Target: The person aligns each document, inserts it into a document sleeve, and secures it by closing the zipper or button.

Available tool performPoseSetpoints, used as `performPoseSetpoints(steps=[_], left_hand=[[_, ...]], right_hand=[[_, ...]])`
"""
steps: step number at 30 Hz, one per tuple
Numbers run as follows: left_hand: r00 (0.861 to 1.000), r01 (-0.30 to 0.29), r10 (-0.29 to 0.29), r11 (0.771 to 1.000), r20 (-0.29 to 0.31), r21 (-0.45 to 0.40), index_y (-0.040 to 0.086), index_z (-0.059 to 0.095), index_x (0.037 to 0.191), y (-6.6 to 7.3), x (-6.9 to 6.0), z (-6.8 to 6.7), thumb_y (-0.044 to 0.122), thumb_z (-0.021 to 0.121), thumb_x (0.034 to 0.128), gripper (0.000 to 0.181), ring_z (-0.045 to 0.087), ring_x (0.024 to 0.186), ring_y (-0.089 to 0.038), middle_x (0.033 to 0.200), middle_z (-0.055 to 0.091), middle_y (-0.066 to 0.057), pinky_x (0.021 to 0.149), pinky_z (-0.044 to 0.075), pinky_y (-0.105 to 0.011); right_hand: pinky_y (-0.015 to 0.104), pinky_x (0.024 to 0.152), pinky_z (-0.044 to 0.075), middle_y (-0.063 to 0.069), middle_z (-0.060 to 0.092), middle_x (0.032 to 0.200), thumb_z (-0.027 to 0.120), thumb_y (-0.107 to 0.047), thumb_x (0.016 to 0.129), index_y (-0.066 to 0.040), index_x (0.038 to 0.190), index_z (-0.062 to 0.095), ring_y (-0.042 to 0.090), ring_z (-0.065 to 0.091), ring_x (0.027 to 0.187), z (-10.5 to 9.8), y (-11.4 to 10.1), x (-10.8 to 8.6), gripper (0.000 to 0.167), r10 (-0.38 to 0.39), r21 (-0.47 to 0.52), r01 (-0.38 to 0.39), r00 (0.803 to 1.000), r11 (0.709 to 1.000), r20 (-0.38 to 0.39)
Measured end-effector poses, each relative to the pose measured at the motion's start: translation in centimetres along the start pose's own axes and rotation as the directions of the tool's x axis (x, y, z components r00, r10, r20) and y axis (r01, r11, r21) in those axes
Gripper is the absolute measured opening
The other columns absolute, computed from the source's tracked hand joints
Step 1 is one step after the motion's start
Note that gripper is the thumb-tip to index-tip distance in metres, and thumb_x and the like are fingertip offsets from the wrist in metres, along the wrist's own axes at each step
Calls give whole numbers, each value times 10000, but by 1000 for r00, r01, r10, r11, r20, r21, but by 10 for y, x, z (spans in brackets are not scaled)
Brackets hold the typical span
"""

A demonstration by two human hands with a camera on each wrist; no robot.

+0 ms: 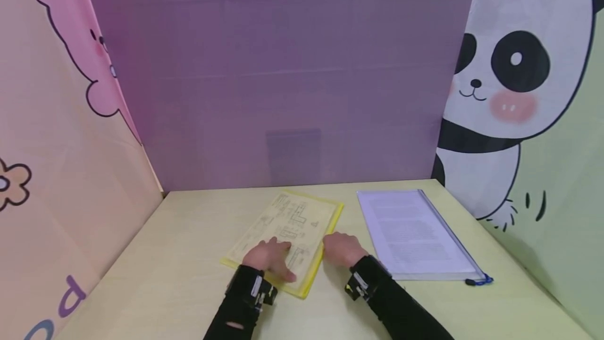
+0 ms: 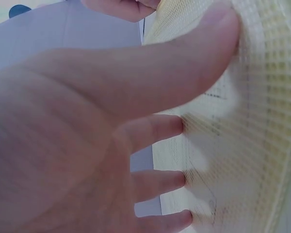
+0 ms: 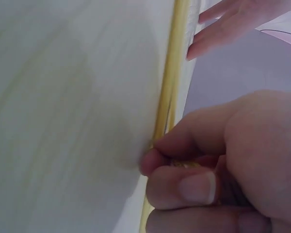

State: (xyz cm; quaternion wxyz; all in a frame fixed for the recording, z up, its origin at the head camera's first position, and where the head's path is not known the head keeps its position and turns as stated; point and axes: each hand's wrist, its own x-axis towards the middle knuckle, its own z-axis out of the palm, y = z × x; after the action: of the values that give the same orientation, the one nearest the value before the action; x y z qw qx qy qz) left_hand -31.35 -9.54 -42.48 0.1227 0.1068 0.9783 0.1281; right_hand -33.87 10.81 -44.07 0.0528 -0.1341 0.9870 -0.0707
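Observation:
A yellow mesh zipper pouch (image 1: 264,219) lies at a slant on the table, with a printed sheet of drawings showing through it. My left hand (image 1: 271,258) rests on its lower left part, fingers spread and fingertips pressing the mesh (image 2: 252,145) in the left wrist view. At the pouch's right edge, my right hand (image 1: 343,249) pinches the yellow zipper edge (image 3: 170,82) between thumb and curled fingers. A small yellow bit (image 3: 184,164) shows among those fingers; its shape is mostly hidden.
Right of the yellow pouch lies a pale pouch (image 1: 415,235) with a printed sheet inside, a dark blue zipper edge and a blue cord pull (image 1: 483,279). A purple panel (image 1: 302,77) stands behind the table (image 1: 155,277); printed cloth walls flank both sides.

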Motion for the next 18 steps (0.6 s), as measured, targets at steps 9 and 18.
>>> performPoseSetpoints(steps=[9, 18], left_hand=[[1000, 21, -21, 999, 8, -27, 147, 563, 1454, 1, 1, 1, 425, 896, 736, 839, 426, 1367, -465, 1519, 452, -222, 1091, 363, -634], [999, 35, -36, 999, -3, -36, 139, 572, 1443, 4, 1, 1, 406, 914, 720, 844, 449, 1332, -475, 1493, 478, -223, 1066, 388, -637]], right_hand=[[332, 581, 393, 46, 533, 711, 584, -158, 981, -129, 787, 575, 208, 490, 610, -1, -3, -4, 197, -13, 1, 13, 1000, 1000, 28], [329, 566, 397, 50, 540, 719, 591, -139, 975, -120, 783, 579, 203, 483, 600, -3, -6, -8, 193, -13, -12, 14, 999, 1000, 44]])
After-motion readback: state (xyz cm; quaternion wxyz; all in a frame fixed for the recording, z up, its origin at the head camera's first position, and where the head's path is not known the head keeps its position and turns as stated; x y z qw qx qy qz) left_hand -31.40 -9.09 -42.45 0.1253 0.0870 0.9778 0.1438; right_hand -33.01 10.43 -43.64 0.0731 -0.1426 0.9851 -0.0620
